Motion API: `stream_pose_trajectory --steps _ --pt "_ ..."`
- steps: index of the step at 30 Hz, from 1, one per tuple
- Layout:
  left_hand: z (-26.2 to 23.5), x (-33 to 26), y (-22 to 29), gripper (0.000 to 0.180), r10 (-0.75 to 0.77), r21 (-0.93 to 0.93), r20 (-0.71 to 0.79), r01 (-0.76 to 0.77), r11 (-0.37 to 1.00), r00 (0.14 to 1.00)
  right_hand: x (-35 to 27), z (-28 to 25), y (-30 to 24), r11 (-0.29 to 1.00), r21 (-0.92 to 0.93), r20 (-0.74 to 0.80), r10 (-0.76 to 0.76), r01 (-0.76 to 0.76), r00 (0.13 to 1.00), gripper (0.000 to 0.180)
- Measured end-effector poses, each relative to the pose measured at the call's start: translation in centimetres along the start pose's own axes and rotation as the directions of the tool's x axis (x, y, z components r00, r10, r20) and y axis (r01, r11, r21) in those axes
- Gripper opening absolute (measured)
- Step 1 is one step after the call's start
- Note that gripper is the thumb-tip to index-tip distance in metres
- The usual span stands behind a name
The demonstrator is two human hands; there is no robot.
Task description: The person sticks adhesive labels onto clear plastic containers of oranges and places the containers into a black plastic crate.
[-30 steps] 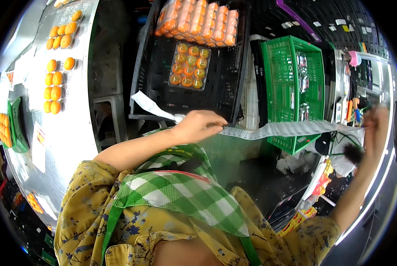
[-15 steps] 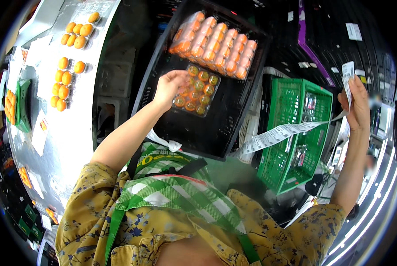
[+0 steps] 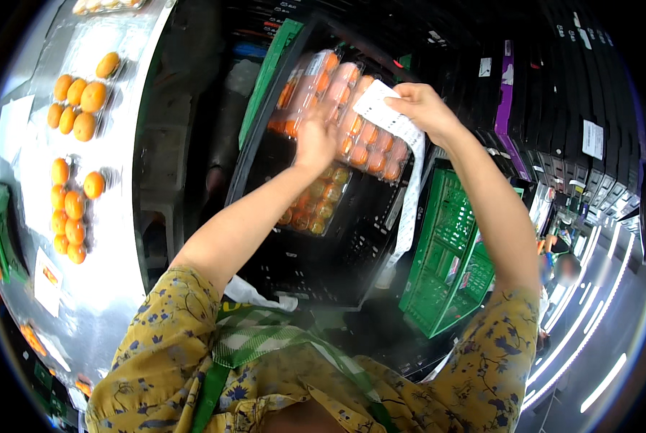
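Observation:
My right hand (image 3: 427, 114) pinches the top end of a long strip of white printed labels (image 3: 402, 124). From the fingers the strip hangs in a curl past the crate's right side. Below it, a stack of clear plastic packs of orange fruit (image 3: 370, 141) fills the far part of a black crate (image 3: 315, 278). My left hand (image 3: 315, 141) is over the left part of these packs, its fingers smeared by motion. Partly hidden behind my left forearm, a single clear pack of small orange fruit (image 3: 317, 206) lies nearer in the crate.
On the left, a metal table (image 3: 113, 216) bears packs of orange fruit (image 3: 77, 105) and paper cards. A green crate (image 3: 445, 245) stands right of the black one. Stacked black crates (image 3: 554, 144) rise at the far right.
My right hand has come in from the far right to over the fruit packs, bringing the label strip. My left hand has moved from the single pack to the stacked ones.

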State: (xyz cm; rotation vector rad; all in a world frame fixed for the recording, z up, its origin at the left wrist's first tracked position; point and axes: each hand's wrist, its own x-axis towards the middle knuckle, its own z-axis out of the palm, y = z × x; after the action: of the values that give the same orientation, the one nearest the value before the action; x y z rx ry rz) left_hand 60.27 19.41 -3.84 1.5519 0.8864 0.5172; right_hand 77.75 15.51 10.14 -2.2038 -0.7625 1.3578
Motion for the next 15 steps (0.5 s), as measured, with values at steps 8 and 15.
stream_pose_trajectory --steps 8,15 --pt "3.5 2.7 -1.8 0.057 -0.051 0.077 0.125 0.042 0.996 0.991 9.2 0.1 2.5 0.989 -0.076 -0.021 0.125 -0.127 0.992 0.017" --pt "1.7 3.9 -0.6 0.057 -0.006 0.229 -0.071 0.023 0.973 0.997 11.8 -0.3 3.2 0.971 -0.197 -0.030 0.130 -0.133 0.991 0.020"
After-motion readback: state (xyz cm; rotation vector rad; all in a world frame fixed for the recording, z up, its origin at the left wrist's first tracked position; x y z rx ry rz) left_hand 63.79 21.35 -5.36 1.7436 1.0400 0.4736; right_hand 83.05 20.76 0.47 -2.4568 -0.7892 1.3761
